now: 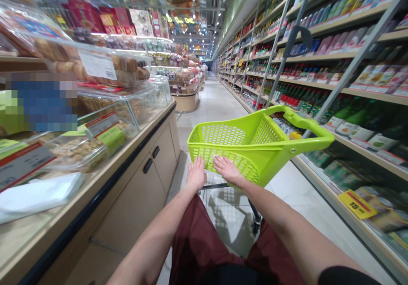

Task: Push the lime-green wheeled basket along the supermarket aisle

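Reaching fingers [199, 161]: mine, both sets straight, wrapped round nothing. No hook on anything, so slipping is the main risk.
Left hand [196, 176]: at the cart's lower near corner, fingers close together. Contact looks light; can't tell how firm.
Right hand [230, 171]: flat to the lattice, fingers slightly spread. Fingertip could catch in a hole if the wall moves sideways.
Cart [244, 149]: lime green, right ahead of me, side-on, between bench and shelf. Uneven pressure from my two palms could make it yaw.
Handle [314, 139]: off to the right, pointing shelfward, neither hand on it. Poor steering or braking from where I am.
Wheel [256, 225]: low, close by my trousers [204, 234]. Could bump a leg if it rolls back.
Bench [145, 202]: left side, dark edge, clear food packs [127, 66] on top. Wide swing left means a knock.
Slanted rail [350, 68]: overlaps the handle from my view; can't tell if touching. Snag point.
Shelf [334, 56]: right side, loaded, price card [357, 204] low down. Rightward drift could clip stock.
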`<state>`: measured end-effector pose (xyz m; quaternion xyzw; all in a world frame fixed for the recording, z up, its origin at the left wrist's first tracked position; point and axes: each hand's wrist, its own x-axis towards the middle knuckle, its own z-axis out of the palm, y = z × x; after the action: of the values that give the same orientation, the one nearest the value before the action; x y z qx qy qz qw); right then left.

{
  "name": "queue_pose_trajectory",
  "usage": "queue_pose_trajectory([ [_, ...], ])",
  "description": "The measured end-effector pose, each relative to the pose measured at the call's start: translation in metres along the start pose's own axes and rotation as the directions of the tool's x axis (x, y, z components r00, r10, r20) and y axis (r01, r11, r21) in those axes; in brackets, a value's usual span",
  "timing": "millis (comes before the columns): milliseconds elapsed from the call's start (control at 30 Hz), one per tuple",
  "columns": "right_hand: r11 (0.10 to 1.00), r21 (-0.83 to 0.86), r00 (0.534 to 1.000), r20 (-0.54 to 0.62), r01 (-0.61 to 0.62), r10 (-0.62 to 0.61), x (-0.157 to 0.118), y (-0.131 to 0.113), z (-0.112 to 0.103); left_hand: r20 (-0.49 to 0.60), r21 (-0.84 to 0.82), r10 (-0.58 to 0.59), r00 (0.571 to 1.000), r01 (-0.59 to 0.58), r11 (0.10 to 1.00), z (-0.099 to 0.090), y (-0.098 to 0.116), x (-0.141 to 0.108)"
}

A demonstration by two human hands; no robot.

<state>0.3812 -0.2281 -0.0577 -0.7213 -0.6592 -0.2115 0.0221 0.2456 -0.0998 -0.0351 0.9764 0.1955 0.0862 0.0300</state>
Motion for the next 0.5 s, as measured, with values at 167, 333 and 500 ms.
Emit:
queue_pose_trajectory([
  [167,0.998,0.017,0.996,-0.071,0.059,-0.057,0.026,-0.005,-0.016,0.021,-0.016,-0.045,0.999,0.045,0.999,-0.001,-0.012,0.002],
  [333,1.0,-0.007,0.979,-0.201,0.017,-0.018,0.078,0.0,-0.036,0.006,-0.011,-0.073,0.997,0.073,0.997,-0.005,-0.021,0.005],
  [500,0.998,0.007,0.996,-0.067,0.061,-0.06,0.068,-0.01,-0.003,0.012,-0.013,-0.077,0.997,0.078,0.997,-0.01,-0.03,0.0],
])
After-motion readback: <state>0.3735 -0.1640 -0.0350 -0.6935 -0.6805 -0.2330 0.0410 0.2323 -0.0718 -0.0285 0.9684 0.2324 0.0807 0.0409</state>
